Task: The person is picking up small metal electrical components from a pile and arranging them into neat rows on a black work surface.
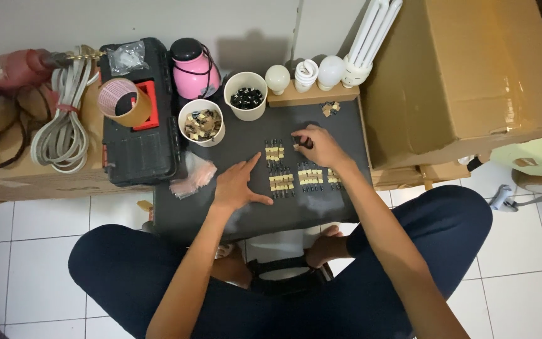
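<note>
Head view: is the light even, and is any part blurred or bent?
Head view: light falls unevenly, bright on the white wall, dim at the edges; the pink bottle casts a shadow on that wall; the right hand looks slightly soft; the floor tiles curve near the frame borders.

I am looking at two white cups: one cup (pixel 201 122) is holding tan pieces, the other cup (pixel 245 95) black ones. Five clusters of small tan-and-black parts are lying on the dark surface (pixel 340 125): (pixel 275 151), (pixel 281 181), (pixel 310 176), (pixel 334 177), (pixel 330 108). Four lamp bulbs are standing on a wooden strip (pixel 312 95). One pink bottle (pixel 193 68), one tape roll (pixel 123 101), one black toolbox (pixel 142 147).
</note>
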